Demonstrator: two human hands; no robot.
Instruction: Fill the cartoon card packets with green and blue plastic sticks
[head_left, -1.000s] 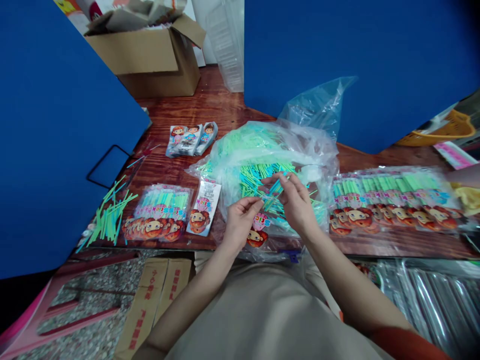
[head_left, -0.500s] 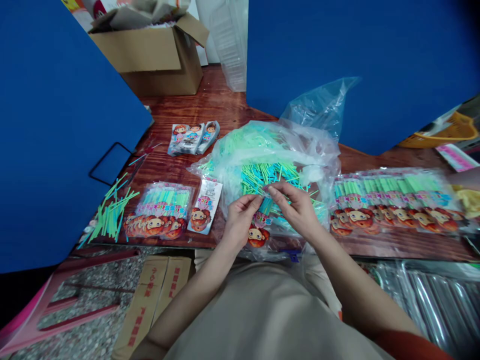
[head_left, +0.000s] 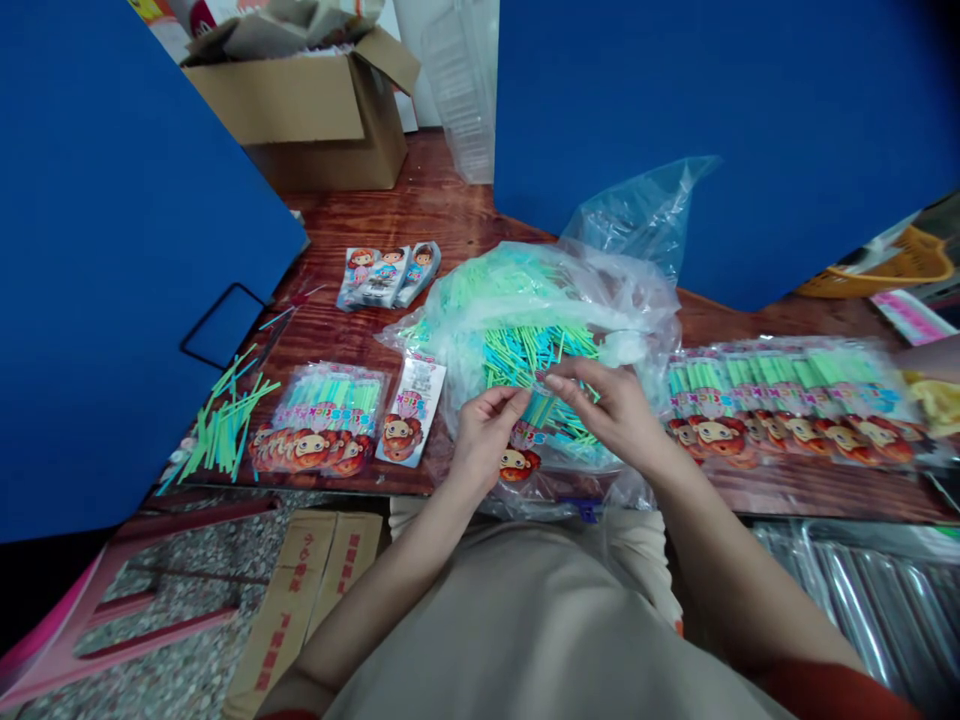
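My left hand [head_left: 484,435] pinches the top of a small clear printed packet [head_left: 525,445] with a cartoon face. My right hand [head_left: 611,410] pinches a few blue and green sticks [head_left: 541,408] at the packet's mouth. Both hands rest over a large clear plastic bag [head_left: 525,310] heaped with loose green and blue sticks, lying on the wooden table [head_left: 420,215] just in front of me.
Filled packets lie in a stack at the left [head_left: 322,425] and a long row at the right [head_left: 787,405]. An empty packet [head_left: 411,408], loose green sticks [head_left: 225,420], more packets [head_left: 386,275], a cardboard box [head_left: 315,110] and blue panels [head_left: 120,250] surround the table.
My right hand has come down from the stick heap toward the packet with a few sticks. My left hand has kept its pinch on the packet.
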